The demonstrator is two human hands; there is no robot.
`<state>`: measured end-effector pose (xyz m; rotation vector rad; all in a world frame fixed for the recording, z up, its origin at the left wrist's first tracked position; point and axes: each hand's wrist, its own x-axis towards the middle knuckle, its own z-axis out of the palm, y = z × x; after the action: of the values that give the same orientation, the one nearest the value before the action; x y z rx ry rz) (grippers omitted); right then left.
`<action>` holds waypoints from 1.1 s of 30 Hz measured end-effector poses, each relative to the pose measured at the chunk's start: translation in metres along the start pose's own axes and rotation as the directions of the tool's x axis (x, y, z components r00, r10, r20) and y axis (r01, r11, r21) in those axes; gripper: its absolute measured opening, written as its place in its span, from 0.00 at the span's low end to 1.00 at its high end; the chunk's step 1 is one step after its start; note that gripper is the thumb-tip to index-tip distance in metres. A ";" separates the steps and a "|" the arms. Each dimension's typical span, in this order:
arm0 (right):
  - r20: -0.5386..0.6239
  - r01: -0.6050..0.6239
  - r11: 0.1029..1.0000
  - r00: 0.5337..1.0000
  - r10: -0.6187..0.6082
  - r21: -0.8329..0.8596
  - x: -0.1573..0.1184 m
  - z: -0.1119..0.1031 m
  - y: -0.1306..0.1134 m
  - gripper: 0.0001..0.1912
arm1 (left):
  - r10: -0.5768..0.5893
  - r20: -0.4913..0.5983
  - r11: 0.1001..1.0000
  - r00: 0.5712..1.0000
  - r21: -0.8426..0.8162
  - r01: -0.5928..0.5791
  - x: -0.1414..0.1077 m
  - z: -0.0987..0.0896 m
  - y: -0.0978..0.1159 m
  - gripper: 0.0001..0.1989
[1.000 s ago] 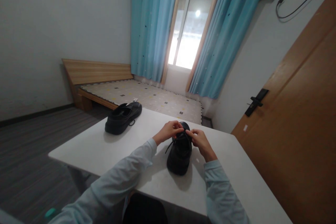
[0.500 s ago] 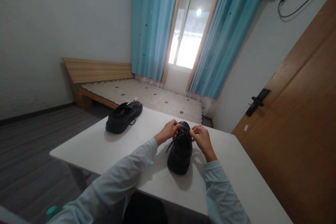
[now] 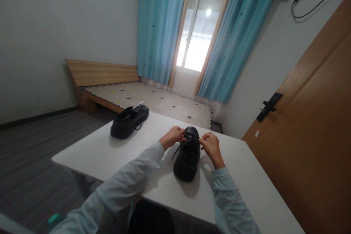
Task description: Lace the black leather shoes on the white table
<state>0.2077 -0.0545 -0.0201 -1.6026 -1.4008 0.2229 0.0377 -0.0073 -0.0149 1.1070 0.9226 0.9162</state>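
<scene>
A black lace-up shoe (image 3: pixel 187 164) stands upright on the white table (image 3: pixel 241 182), its toe pointing away from me and its heel toward me. At the left side of its lacing, my left hand (image 3: pixel 174 136) is closed in a pinch on the shoelace. On the opposite side, my right hand (image 3: pixel 210 143) pinches the lace too, fingertips together. One dark lace end hangs down on the shoe's left. The fingers partly cover the lacing, so the exact form of the knot or loops is unclear.
A second black shoe (image 3: pixel 128 121) rests near the table's far left edge, a lace loop beside it. Behind the table is a low bed (image 3: pixel 161 98) below a window. A wooden door (image 3: pixel 307 117) stands on the right.
My hands have drawn slightly apart, the left one moving a little left and the right one barely lower. The shoe has shifted very slightly left.
</scene>
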 end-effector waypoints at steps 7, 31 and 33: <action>0.056 -0.145 0.989 0.988 0.146 -0.027 -0.004 -0.003 -0.006 0.07 | -0.068 -0.012 0.997 0.998 -0.036 0.068 0.009 -0.005 -0.007 0.12; 0.167 -0.181 0.979 0.972 0.165 0.089 -0.006 -0.005 -0.005 0.06 | 0.005 0.072 0.989 0.997 0.149 -0.016 0.002 -0.011 -0.009 0.11; 0.151 -0.121 0.979 0.984 0.097 0.163 -0.004 -0.005 -0.005 0.05 | 0.138 0.076 0.941 0.987 0.302 -0.155 0.002 -0.012 -0.006 0.09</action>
<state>0.2063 -0.0610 -0.0153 -1.5458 -1.3624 0.5190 0.0280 -0.0033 -0.0235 1.4765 0.9690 0.8767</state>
